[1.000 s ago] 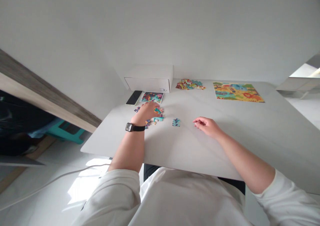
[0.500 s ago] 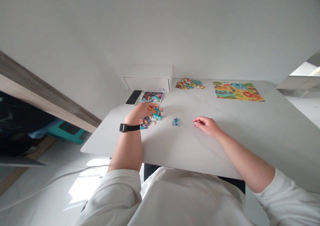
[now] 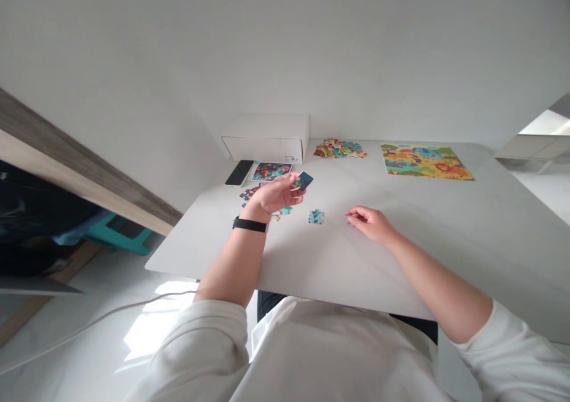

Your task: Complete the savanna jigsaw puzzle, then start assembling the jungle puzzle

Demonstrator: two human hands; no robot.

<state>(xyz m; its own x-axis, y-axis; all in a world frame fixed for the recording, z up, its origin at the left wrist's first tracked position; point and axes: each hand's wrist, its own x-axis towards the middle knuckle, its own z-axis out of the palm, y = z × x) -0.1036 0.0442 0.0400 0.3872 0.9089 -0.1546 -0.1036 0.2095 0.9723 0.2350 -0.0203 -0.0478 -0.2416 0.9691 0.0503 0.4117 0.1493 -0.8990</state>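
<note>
Left hand (image 3: 278,195): grip clamped on dark piece (image 3: 304,181), beyond blue piece (image 3: 316,217). Right hand (image 3: 370,224): grip curled together, right of blue piece. Box (image 3: 262,148): beyond blue piece, leftward.

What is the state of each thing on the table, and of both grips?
Left grip, holding dark piece
Dark piece, held, tilted
Right grip, fingers curled, contents unclear
Box, closed
Phone, flat, screen dark
Card, flat, picture up
Near pieces, loose, partly hidden
Single piece, flat, apart
Far pieces, loose, heaped
Board, flat, picture up
</note>
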